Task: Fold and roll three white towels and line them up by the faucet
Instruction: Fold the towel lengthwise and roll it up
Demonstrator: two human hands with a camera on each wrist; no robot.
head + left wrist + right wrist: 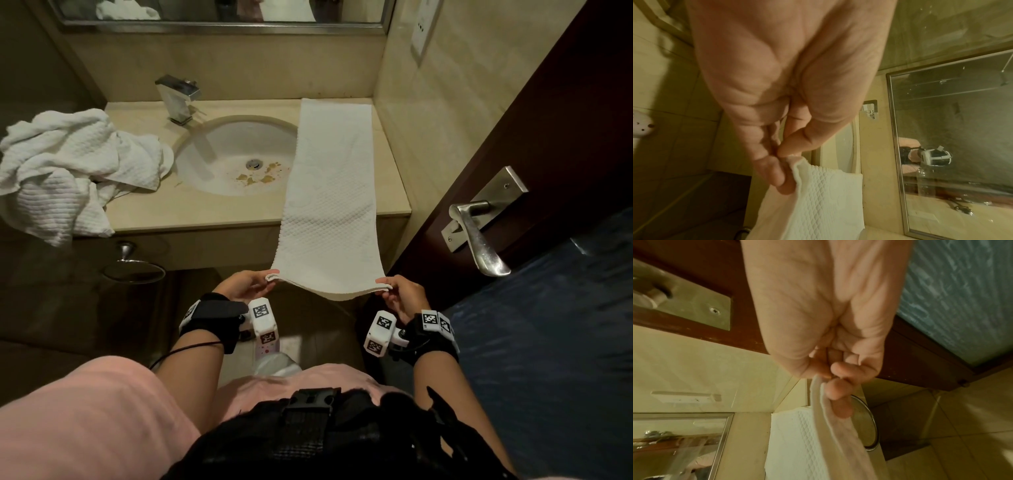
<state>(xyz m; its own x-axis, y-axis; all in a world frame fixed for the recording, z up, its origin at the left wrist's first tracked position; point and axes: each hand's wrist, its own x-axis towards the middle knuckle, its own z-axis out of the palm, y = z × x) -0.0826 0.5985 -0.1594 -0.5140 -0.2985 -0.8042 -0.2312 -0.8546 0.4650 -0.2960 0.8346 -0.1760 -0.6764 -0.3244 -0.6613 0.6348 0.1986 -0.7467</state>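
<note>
A white towel, folded into a long narrow strip, lies on the right side of the counter and hangs off its front edge. My left hand pinches the strip's near left corner between thumb and fingers. My right hand pinches the near right corner the same way, so the near end sags between both hands. A crumpled heap of white towels sits on the counter's left end. The chrome faucet stands behind the basin.
The round sink basin, with brown stains near its drain, lies left of the strip. A dark wooden door with a metal lever handle stands open close on the right. A metal towel ring hangs under the counter. The mirror spans the back wall.
</note>
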